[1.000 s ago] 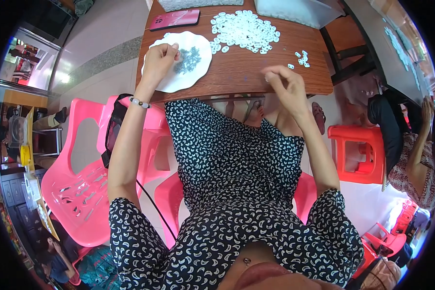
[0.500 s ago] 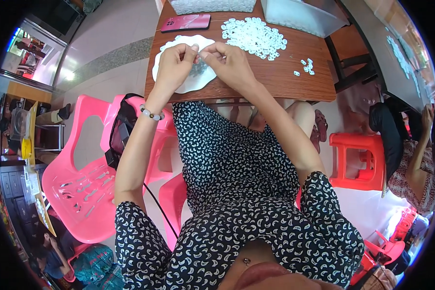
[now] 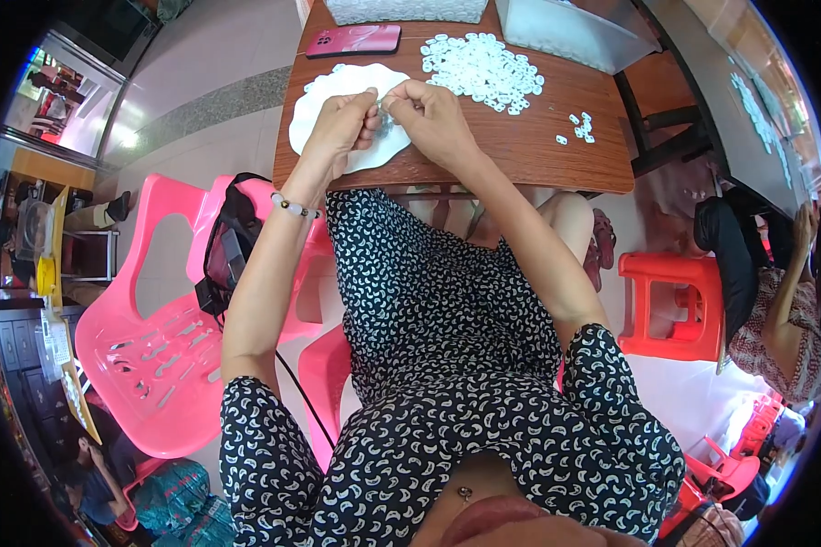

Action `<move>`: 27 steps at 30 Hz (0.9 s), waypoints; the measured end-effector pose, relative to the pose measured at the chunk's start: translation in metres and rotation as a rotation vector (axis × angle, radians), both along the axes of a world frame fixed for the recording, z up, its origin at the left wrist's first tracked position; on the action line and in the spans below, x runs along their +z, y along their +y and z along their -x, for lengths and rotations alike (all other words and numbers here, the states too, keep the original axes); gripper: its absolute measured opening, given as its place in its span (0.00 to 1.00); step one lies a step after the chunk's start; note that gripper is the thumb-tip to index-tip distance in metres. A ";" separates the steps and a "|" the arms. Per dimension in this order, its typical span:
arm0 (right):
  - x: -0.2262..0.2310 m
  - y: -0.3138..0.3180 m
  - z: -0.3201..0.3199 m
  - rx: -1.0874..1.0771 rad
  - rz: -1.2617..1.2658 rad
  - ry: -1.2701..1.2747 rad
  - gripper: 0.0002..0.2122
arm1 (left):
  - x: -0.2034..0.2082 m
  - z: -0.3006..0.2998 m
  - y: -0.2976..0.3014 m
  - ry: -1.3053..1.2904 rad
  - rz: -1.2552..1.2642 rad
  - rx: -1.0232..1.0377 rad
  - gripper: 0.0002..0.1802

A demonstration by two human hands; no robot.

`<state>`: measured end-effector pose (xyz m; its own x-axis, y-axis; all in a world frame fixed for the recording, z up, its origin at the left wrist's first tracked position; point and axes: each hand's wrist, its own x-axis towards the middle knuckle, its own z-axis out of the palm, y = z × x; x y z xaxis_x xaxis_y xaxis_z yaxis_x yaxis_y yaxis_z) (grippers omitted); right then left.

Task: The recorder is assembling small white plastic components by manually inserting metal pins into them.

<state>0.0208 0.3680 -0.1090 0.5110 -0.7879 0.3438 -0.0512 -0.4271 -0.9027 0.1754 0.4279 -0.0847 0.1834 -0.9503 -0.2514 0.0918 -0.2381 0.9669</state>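
Over a white scalloped plate (image 3: 312, 117), my two hands meet with their fingertips close together. My left hand (image 3: 345, 126) is pinched, its thumb against the fingers. Facing it, my right hand (image 3: 431, 118) pinches as well. Whatever lies between the fingertips is too small to make out. Small greyish pieces in the plate are mostly hidden under my hands. Right of the plate, a heap of small white plastic pieces (image 3: 482, 71) is spread on the brown wooden table (image 3: 520, 155). Several more white pieces (image 3: 584, 128) lie apart near the table's right side.
A pink phone (image 3: 353, 41) lies behind the plate. At the table's far edge stand a translucent bin (image 3: 570, 36) and another container (image 3: 406, 11). A pink chair (image 3: 155, 383) with a black bag (image 3: 233, 242) is at my left, a red stool (image 3: 670, 305) at my right. Another person (image 3: 784, 319) sits far right.
My left hand has turned and shifted slightly right, with its curled fingers now showing more. The right hand stays almost in place, still pinching near the left fingertips.
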 end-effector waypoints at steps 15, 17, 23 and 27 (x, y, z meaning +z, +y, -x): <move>-0.003 -0.007 -0.006 0.073 -0.361 -0.138 0.10 | 0.005 0.000 0.016 -0.952 0.720 0.068 0.06; -0.004 -0.007 -0.005 0.076 -0.349 -0.141 0.10 | 0.004 -0.001 0.015 -1.074 0.756 0.052 0.05; -0.002 -0.004 -0.004 0.065 -0.224 -0.056 0.09 | -0.006 0.005 0.007 -0.921 0.638 0.126 0.06; 0.015 0.007 -0.003 -0.034 0.033 0.099 0.07 | -0.017 0.002 0.003 -0.898 0.555 0.131 0.09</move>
<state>0.0239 0.3750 -0.0938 0.5169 -0.7943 0.3192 -0.1542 -0.4531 -0.8780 0.1731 0.4306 -0.1017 0.1956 -0.8499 0.4894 -0.7163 0.2171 0.6632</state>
